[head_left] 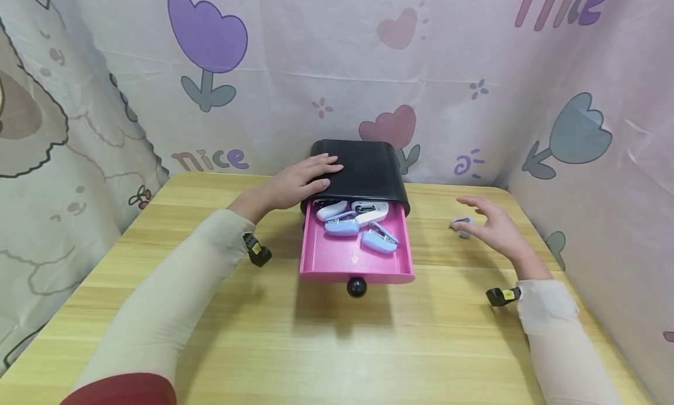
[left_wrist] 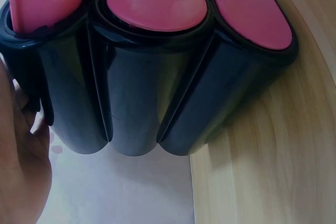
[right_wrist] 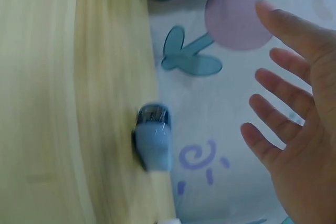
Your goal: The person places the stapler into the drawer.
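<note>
My left hand point(head_left: 300, 182) rests with its fingers laid on the top left edge of a black drawer cabinet point(head_left: 365, 168). From the cabinet's front the top pink drawer point(head_left: 327, 258) is pulled out. Inside it lie several small staplers, among them a light blue stapler point(head_left: 380, 239) near the middle and a white stapler point(head_left: 372, 212) farther back. My right hand point(head_left: 492, 226) hovers over the table's right side with fingers spread and nothing in them. Below it a small pale stapler point(right_wrist: 155, 140) lies on the table, partly covered by the thumb in the head view.
Two lower pink drawers point(left_wrist: 157, 3) sit pushed in beneath the top one. The drawer's black round knob point(head_left: 356, 287) juts toward me over the wooden table point(head_left: 337, 358). A printed cloth point(head_left: 310, 54) hangs behind the table and along both sides.
</note>
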`<state>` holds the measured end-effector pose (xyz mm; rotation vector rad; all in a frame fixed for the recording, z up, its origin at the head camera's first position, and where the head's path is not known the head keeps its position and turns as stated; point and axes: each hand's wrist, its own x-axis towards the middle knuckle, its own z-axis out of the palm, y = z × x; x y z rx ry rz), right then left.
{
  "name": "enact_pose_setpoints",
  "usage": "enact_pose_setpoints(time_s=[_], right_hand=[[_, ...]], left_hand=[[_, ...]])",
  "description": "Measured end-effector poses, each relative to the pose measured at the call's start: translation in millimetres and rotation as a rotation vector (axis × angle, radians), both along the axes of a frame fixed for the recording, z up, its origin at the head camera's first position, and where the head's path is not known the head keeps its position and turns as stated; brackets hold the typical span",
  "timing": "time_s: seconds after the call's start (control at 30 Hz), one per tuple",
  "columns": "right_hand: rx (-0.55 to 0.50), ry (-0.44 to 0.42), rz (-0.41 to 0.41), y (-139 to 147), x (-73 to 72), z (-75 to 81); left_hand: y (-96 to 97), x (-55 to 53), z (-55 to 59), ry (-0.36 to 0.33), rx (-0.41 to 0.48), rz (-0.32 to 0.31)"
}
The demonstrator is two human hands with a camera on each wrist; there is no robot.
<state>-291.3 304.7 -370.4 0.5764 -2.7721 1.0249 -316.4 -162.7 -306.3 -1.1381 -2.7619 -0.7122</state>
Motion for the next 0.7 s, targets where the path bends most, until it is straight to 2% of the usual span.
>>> enact_pose_setpoints(time_s=[0.13,0.37,0.7], right_hand=[[0.046,-0.066,0.012,8.6,-8.3,-3.5],[0.076,-0.131,0.044,20.4,-18.9,-13.9],[0.110,-0.241,0.049,29.3,-24.0,-28.3]], left_hand=[[-1.4,2.2,0.7,-0.012,0.001,0.006],[-0.5,3.9,1.2,-0.030,-0.002,0.029],[-1.4,4.1,-0.4,-0.025,0.000,0.027]])
